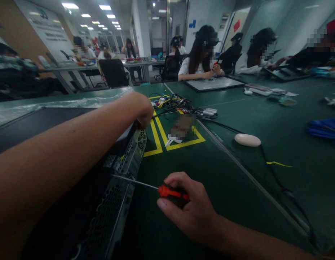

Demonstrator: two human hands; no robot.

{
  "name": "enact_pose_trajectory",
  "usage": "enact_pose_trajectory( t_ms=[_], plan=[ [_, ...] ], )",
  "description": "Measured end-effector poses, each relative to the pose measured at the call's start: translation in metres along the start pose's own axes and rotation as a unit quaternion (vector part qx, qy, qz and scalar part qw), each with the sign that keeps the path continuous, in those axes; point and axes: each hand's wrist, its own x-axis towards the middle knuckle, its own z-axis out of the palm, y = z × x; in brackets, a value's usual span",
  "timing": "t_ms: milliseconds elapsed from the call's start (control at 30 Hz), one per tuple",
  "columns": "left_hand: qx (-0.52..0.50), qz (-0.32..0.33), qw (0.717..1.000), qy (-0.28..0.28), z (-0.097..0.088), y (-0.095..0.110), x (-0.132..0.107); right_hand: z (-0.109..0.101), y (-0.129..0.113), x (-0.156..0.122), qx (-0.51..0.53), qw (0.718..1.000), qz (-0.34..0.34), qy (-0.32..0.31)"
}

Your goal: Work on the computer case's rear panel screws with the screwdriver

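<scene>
A black computer case (45, 122) lies on the green table at the left, its metal back panel (110, 202) with holes and a fan grille facing right. My right hand (191, 206) is closed around the red and black handle of a screwdriver (170, 192). The thin shaft points left, and its tip reaches the case near the back panel's edge. My left arm stretches across the case, and my left hand (143, 108) rests bent at the far corner by the fan grille. Its fingers are mostly hidden behind the wrist.
Past the case lie tangled cables (178, 103) and yellow tape markings (183, 145). An oval pale thing (247, 140) sits on a black cord to the right, near a blue bundle (325, 130). Across the table a person (202, 54) works over a flat panel (214, 83).
</scene>
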Motion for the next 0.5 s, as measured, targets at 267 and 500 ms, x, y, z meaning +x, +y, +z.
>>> enact_pose_trajectory(
  t_ms=[267,500],
  plan=[
    [-0.038,-0.007,0.999,0.006,-0.002,0.002,-0.004,0.0,-0.002,0.002,0.011,1.0,0.009,-0.011],
    [-0.072,0.027,0.992,0.098,0.008,-0.006,0.013,-0.001,0.0,0.002,0.009,1.0,0.008,-0.013]
  ],
)
